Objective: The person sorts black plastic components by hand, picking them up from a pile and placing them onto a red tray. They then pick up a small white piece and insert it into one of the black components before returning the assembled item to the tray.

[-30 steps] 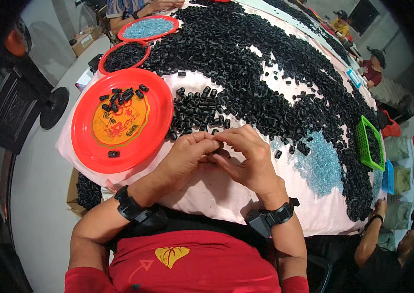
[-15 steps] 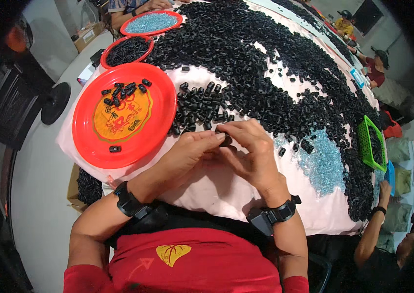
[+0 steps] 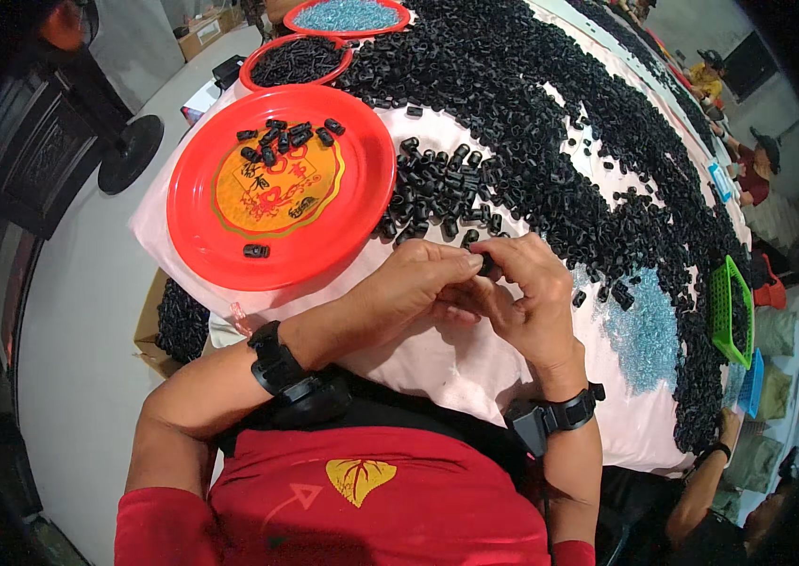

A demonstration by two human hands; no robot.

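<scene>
A small black plastic part (image 3: 485,265) is pinched between my two hands, above the near edge of the cloth-covered table. My left hand (image 3: 423,280) grips it with thumb and fingers from the left. From the right, the thumb and forefinger of my right hand (image 3: 533,294) close on it too. My fingers hide most of its shape. Left of my hands sits a round red tray (image 3: 194,222) with a yellow printed middle. Several black plastic pieces (image 3: 298,138) lie toward its far side, and a single one (image 3: 256,251) lies near its front.
A huge heap of black parts (image 3: 513,104) spreads over the pink cloth (image 3: 475,363). Clear bluish small pieces (image 3: 645,330) lie at right, beside a green basket (image 3: 722,311). Two red trays, of black pins (image 3: 298,62) and clear pieces (image 3: 347,15), stand behind. Another person's arm (image 3: 709,481) reaches in at lower right.
The view has shifted, so tray, heap and my hands appear farther right. My hands stay together on the small black part. The other person's arm at right has moved lower.
</scene>
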